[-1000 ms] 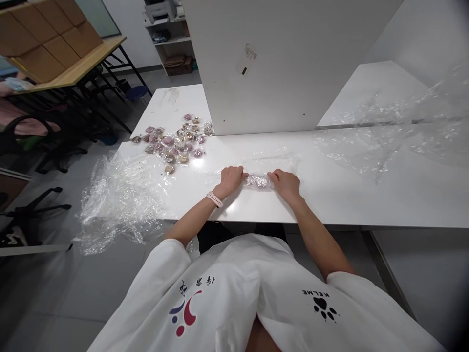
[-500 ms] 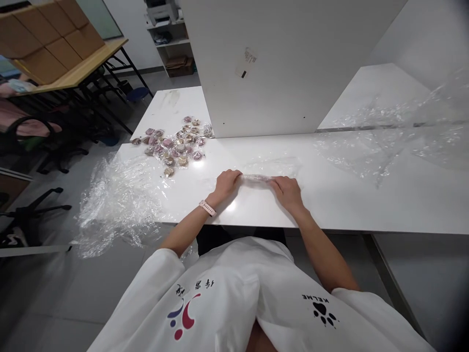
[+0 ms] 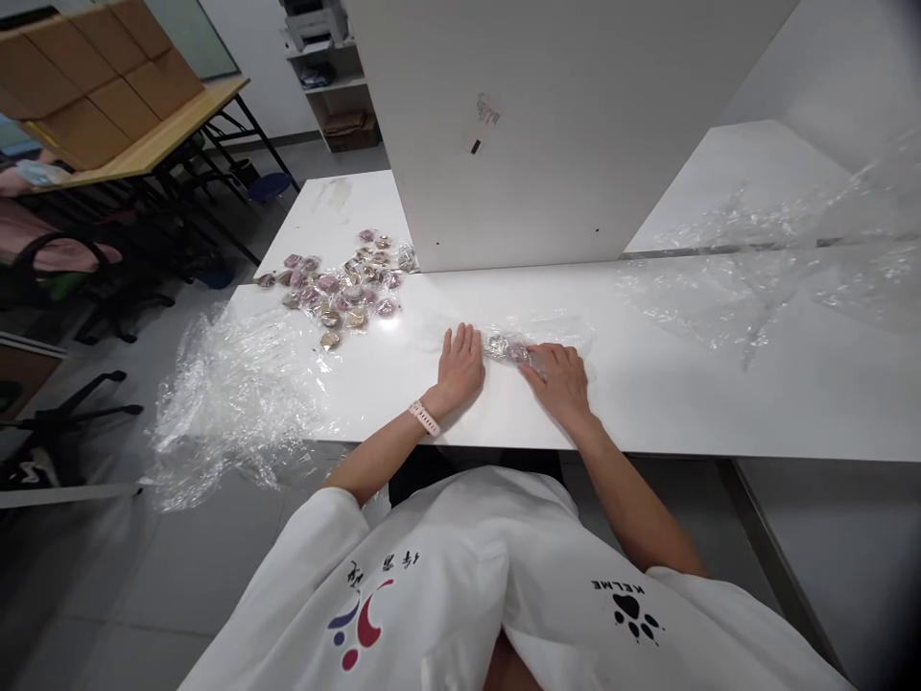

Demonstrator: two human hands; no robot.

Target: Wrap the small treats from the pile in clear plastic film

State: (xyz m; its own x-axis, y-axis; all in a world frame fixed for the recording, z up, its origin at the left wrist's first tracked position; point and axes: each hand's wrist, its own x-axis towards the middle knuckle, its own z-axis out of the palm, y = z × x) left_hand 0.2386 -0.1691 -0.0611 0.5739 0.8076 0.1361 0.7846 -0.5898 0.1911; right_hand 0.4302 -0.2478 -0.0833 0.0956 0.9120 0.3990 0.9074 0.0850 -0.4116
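Note:
Small purplish and brown pieces inside a clear plastic bag [image 3: 507, 348] lie on the white table between my two hands. My left hand [image 3: 460, 367] is open, its fingers straight and laid flat on the plastic at the left side of the pieces. At the other end, my right hand [image 3: 561, 384] is closed, fingers curled over the bag and its thumb against the near side. A loose, flat part of the film spreads behind the pieces and out to both sides. Part of the bag is hidden under my fingers.
Several small wrapped pieces [image 3: 352, 288] are heaped at the back left. A crumpled pile of clear plastic [image 3: 230, 403] hangs over the left table edge, and more clear film [image 3: 726, 297] lies at right. A white upright panel [image 3: 532, 144] stands behind the table [image 3: 691, 403].
My left hand has let go of the rolled bag and flattened onto the plastic, slightly to the right. The pieces in the bag now show between my hands. My right hand has barely moved.

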